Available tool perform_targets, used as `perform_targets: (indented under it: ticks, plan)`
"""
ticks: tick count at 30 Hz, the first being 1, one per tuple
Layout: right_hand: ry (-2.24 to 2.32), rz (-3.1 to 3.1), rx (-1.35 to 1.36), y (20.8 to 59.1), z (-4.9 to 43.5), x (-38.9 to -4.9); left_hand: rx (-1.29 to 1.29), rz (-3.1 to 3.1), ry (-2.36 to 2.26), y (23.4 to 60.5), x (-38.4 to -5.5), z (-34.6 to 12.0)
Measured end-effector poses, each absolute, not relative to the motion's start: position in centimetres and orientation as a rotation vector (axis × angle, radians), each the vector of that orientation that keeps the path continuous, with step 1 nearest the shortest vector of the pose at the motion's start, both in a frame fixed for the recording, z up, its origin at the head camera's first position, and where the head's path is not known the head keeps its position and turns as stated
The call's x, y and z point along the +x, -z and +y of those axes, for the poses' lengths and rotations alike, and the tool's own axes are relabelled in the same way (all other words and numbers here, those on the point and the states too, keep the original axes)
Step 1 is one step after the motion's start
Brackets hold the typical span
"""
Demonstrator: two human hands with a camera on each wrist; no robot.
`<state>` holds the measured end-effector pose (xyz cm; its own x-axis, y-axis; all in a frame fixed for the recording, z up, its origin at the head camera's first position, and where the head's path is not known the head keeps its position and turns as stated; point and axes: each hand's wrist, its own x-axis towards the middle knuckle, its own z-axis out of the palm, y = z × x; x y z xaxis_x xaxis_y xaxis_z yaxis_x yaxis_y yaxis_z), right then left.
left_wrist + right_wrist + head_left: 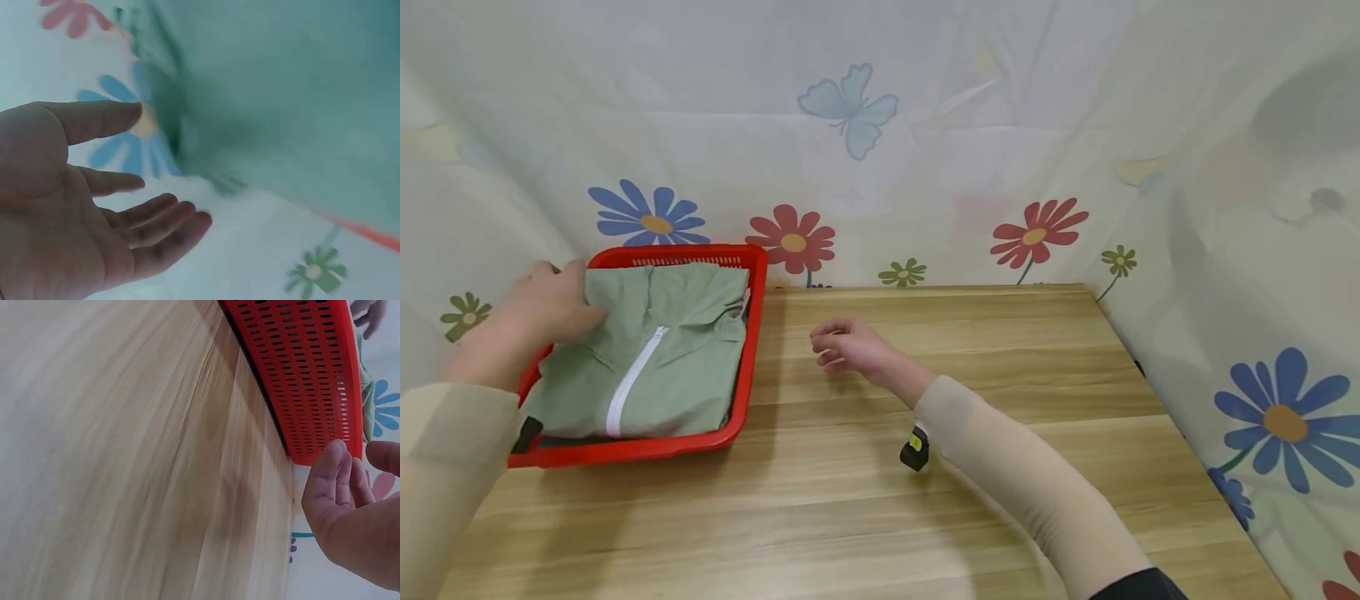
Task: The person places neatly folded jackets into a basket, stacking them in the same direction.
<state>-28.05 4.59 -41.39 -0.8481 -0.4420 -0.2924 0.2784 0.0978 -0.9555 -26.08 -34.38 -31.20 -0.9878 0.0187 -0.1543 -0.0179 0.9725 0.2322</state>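
A folded light-green garment [700,367] with a white zipper [634,383] lies in a red plastic basket [754,333] at the left of the table. My left hand [553,304] is over the basket's left rim, at the garment's upper left edge. In the left wrist view its thumb and fingers are spread apart with nothing between them, and the green cloth is a blur just beyond. To the right of the basket my right hand [853,343] hovers over the table, fingers loosely bent and holding nothing. The right wrist view has it near the basket's slotted side wall [294,369].
The wood-grain table [865,517] meets a flower-printed cloth backdrop [940,167] at the back and right. The basket stands close to the backdrop. A small black device [914,450] with a yellow-green mark sits by the right sleeve.
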Motion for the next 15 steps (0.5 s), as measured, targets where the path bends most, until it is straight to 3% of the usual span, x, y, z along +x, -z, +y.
perform_targets:
  ticks: [15]
  plan:
    - [1.509,2.391,-0.514,42.6,8.4,-25.4,0.312,2.906,-0.383,30.1,-22.3,-25.5]
